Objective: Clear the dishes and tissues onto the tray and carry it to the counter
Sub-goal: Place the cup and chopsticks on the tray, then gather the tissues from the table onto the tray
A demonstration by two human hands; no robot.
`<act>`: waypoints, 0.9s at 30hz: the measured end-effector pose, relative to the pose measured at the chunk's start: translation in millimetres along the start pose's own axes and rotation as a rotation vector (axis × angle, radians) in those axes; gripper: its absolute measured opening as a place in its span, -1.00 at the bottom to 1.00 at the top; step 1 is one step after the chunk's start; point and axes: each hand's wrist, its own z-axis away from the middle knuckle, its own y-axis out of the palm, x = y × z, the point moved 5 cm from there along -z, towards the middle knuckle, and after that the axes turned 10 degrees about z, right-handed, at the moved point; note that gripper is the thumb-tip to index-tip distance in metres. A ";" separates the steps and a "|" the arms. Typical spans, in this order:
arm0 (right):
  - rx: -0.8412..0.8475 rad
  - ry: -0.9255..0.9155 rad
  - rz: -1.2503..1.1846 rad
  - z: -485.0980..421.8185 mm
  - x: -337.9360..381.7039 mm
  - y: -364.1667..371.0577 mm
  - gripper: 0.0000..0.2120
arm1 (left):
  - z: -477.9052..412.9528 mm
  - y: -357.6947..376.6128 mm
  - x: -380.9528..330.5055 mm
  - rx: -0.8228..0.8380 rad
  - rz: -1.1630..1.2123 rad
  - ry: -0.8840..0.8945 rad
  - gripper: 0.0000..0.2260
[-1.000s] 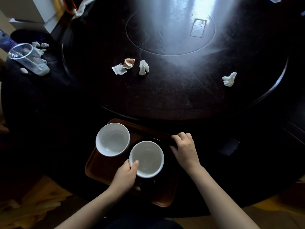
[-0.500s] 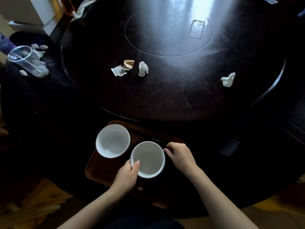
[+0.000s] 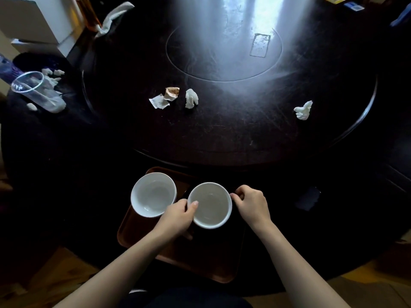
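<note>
A brown tray [image 3: 133, 232] lies at the near edge of the dark round table. One white bowl [image 3: 153, 194] stands on its left part. A second white bowl [image 3: 210, 205] rests on a dark plate that barely shows against the tray. My left hand [image 3: 178, 216] grips this bowl, thumb over its near-left rim. My right hand [image 3: 252, 202] is curled at the bowl's right side, on the dark plate's edge. Crumpled tissues lie on the turntable: a flat white tissue [image 3: 159, 102], a brown-stained tissue [image 3: 171, 93], a white wad [image 3: 191, 98], and a far-right wad [image 3: 303, 110].
A clear plastic cup [image 3: 37, 92] lies tipped at the table's left, with small tissue scraps [image 3: 53, 73] around it. A white cloth [image 3: 115, 16] hangs at the far left edge. The raised turntable rim [image 3: 355, 127] runs just beyond the tray. White boxes stand at upper left.
My right hand came in from the tray's far right corner to the bowl's right side. The held bowl has shifted slightly away from me and to the right. The left bowl stays put.
</note>
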 end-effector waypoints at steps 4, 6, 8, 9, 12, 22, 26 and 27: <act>0.088 0.017 0.026 -6.2 -2.9 0.5 -0.78 | -15.9 -38.1 -21.2 -0.115 -0.017 0.113 -0.78; 0.077 0.000 0.039 -10.6 -2.6 -4.0 -0.79 | -30.7 -66.9 -38.7 -0.197 0.007 0.180 -0.75; 0.012 0.010 0.008 -17.0 -2.5 -13.2 -0.80 | -52.0 -98.4 -59.1 -0.255 -0.010 0.231 -0.77; -0.025 0.022 -0.014 -21.2 -2.0 -18.9 -0.81 | -65.4 -113.5 -67.5 -0.281 -0.019 0.237 -0.78; -0.108 0.027 -0.064 -38.8 9.0 -36.7 -0.82 | -110.6 -152.9 -88.6 -0.348 -0.069 0.215 -0.72; -0.168 -0.026 -0.047 -165.6 121.6 -69.2 -0.79 | -215.7 -188.8 -143.0 -0.415 -0.172 0.180 -0.52; -0.090 -0.035 0.093 -211.7 154.0 -51.9 -0.69 | -242.3 -189.3 -149.6 -0.435 -0.166 0.123 -0.43; -0.073 -0.043 0.124 -220.8 159.5 -47.5 -0.65 | -247.3 -189.3 -151.0 -0.436 -0.171 0.119 -0.44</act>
